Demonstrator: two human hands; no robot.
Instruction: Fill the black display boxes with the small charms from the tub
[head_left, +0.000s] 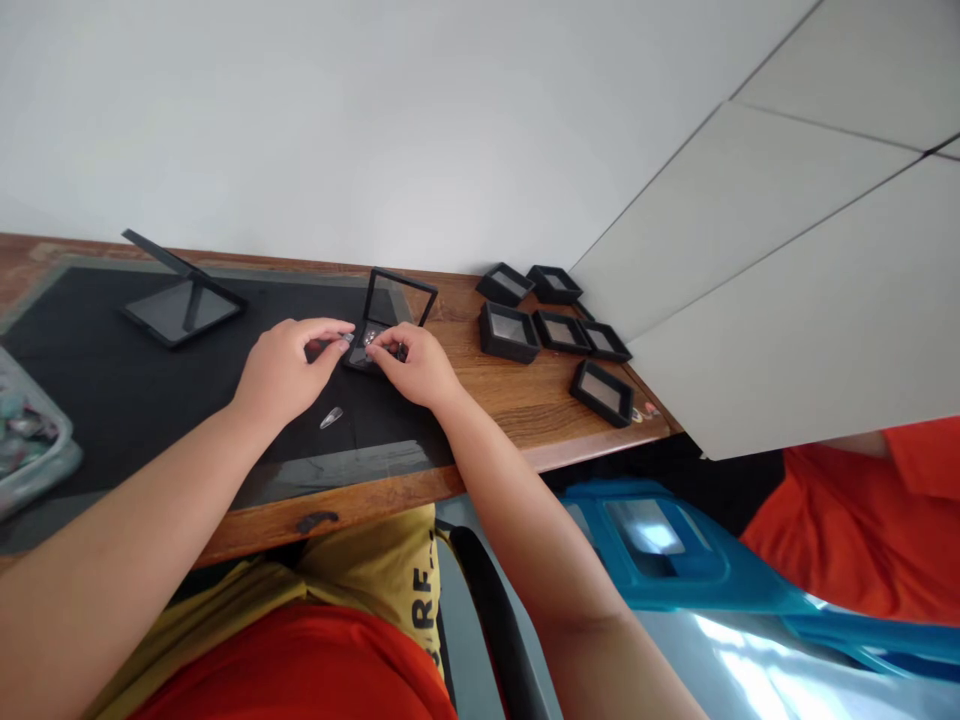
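Note:
My left hand pinches a small silvery piece between thumb and fingertips, just left of an open black display case. The case's framed clear lid stands raised behind. Over the case, my right hand has its thumb and fingers pressed together; what they hold, if anything, is hidden. Small shiny bits show inside the case by these fingertips. Below the hands, a silvery snap hair clip lies on the black mat.
Another open black case stands at the mat's far left. A clear plastic tub of small items sits at the left edge. Several black boxes rest on the wooden tabletop. A blue plastic chair and a person in orange are at right.

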